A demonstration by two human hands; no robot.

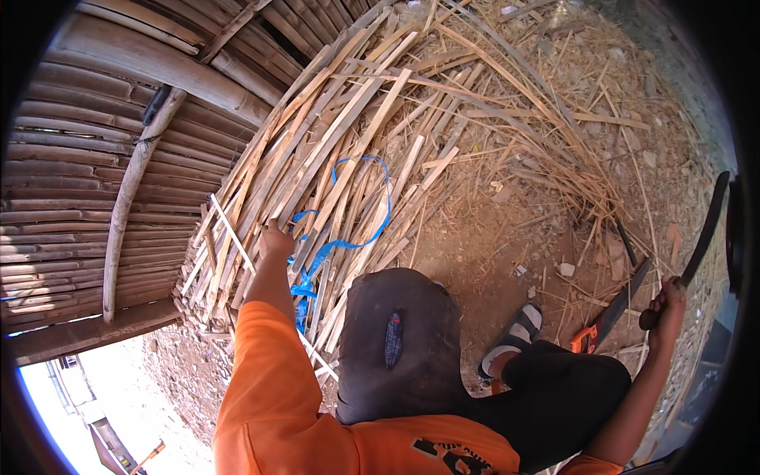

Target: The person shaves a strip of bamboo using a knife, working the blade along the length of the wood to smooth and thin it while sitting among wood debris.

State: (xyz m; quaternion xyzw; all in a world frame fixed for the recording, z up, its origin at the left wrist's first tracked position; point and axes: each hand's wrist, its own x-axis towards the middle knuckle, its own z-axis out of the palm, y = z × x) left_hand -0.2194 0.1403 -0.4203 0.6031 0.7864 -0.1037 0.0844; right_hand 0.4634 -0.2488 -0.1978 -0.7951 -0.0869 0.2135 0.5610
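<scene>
The left hand (275,240) reaches out at arm's length into a heap of split bamboo slats (332,150), its fingers curled down among the slat ends; which slat it grips cannot be told, since the fingers are hidden from this side. The heap slopes up and away from the person, leaning against a bamboo wall (87,174) on the left. A blue strap (348,237) loops loosely over the slats just right of the left hand and trails down toward the knee. One short slat (232,233) lies crosswise on the heap just left of the hand.

The right hand (666,305) is held out well to the right, closed around the handle of a long dark curved blade (703,229) that rises toward the picture's edge. Below and left of it a saw (609,317) with an orange handle lies on the ground among thin shavings.

The person wears an orange shirt (269,396) and dark trousers (404,340), one knee raised in the middle of the view, and a sandalled foot (514,336) rests on bare earth (483,245) strewn with dry strips. A thick pole (131,198) leans against the wall.
</scene>
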